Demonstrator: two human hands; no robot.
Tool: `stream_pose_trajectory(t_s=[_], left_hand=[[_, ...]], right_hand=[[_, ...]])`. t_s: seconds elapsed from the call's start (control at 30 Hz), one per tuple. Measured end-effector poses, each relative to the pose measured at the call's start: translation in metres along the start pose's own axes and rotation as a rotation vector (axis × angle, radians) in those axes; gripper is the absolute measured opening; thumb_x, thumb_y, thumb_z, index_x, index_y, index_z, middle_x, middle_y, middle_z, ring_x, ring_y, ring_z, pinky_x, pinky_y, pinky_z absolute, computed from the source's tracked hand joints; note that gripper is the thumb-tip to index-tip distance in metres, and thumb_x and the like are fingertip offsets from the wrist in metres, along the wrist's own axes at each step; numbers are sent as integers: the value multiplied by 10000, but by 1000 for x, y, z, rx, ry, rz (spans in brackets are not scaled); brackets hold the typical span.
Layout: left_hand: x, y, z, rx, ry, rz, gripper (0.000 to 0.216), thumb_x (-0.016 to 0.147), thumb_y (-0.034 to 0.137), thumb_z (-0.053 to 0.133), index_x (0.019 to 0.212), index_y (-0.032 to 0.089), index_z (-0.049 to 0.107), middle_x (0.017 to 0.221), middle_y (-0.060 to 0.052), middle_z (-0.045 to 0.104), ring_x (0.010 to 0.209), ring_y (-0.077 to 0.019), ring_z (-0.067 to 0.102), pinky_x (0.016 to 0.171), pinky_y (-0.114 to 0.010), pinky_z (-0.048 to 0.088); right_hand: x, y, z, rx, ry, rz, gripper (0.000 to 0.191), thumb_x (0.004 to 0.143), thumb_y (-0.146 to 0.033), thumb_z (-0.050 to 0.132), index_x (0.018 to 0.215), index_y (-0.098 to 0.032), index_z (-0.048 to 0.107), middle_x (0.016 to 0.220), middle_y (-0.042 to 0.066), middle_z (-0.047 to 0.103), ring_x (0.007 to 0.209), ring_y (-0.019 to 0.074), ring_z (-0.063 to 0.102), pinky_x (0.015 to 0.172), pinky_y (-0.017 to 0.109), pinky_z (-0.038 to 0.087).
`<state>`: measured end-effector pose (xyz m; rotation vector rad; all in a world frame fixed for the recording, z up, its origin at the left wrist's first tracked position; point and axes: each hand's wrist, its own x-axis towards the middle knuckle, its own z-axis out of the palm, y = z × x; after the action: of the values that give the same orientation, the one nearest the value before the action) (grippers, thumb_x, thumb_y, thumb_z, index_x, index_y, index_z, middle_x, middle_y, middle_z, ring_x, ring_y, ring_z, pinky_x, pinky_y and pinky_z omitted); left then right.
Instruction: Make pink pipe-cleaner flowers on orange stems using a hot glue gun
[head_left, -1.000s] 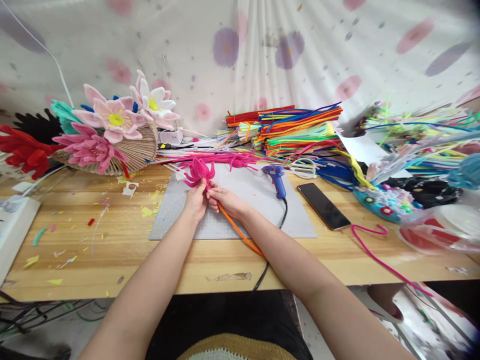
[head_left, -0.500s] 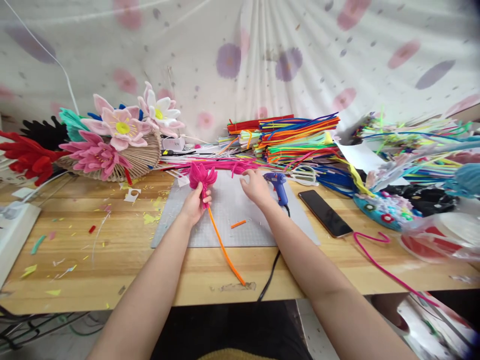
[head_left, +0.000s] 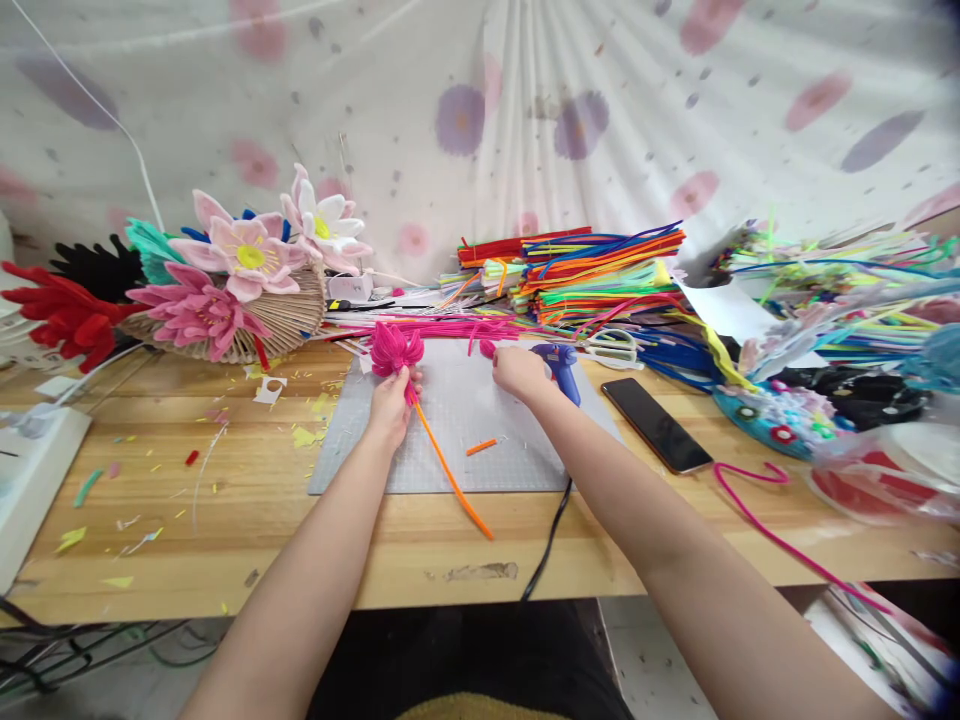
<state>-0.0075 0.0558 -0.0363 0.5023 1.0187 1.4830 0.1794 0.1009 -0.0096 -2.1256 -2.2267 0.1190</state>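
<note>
My left hand (head_left: 390, 405) is closed round a pink pipe-cleaner flower (head_left: 396, 350) just below its head. Its long orange stem (head_left: 450, 480) slants down to the right over the grey cutting mat (head_left: 480, 415). My right hand (head_left: 519, 372) is at the mat's far edge with its fingers curled on a small pink pipe-cleaner piece (head_left: 487, 348). It is right beside the blue glue gun (head_left: 561, 362). A short orange offcut (head_left: 480, 446) lies on the mat between my arms.
Stacked coloured pipe cleaners (head_left: 592, 265) and white scissors (head_left: 611, 350) lie behind the mat. A black phone (head_left: 655, 424) and a bent pink pipe cleaner (head_left: 757, 510) are to the right. Finished flowers on a fan (head_left: 240, 280) sit at the left, near a white power strip (head_left: 30, 470).
My right hand let go of the stem, reached to the mat's far edge with fingers spread, then curled them on a pink piece. An orange offcut appeared on the mat.
</note>
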Motion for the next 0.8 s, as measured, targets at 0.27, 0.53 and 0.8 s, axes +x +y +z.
stream_pose_trajectory(t_s=[0.27, 0.53, 0.8], left_hand=[[-1, 0, 1, 79, 24, -27, 96, 751, 212, 583, 718, 122, 576, 561, 20, 535, 442, -48, 462, 481, -186, 358], [-5, 13, -22, 1085, 131, 366, 342, 646, 412, 660, 423, 203, 507, 426, -19, 409, 583, -196, 488, 545, -262, 252], [-39, 10, -4, 783, -84, 716, 66, 681, 222, 645, 743, 200, 643, 740, -32, 532, 718, -148, 491, 686, -227, 370]], right_hand=[[-36, 13, -2, 441, 289, -69, 235, 833, -274, 434, 957, -199, 619, 914, 57, 673, 839, 192, 603, 745, 296, 424], [-52, -7, 31, 773, 297, -319, 262, 838, -233, 410, 1007, -244, 610, 1038, 35, 642, 874, 160, 593, 805, 300, 427], [-47, -4, 29, 1387, 57, -290, 114, 686, -227, 515, 739, -189, 608, 802, 22, 625, 643, 112, 540, 553, 229, 409]])
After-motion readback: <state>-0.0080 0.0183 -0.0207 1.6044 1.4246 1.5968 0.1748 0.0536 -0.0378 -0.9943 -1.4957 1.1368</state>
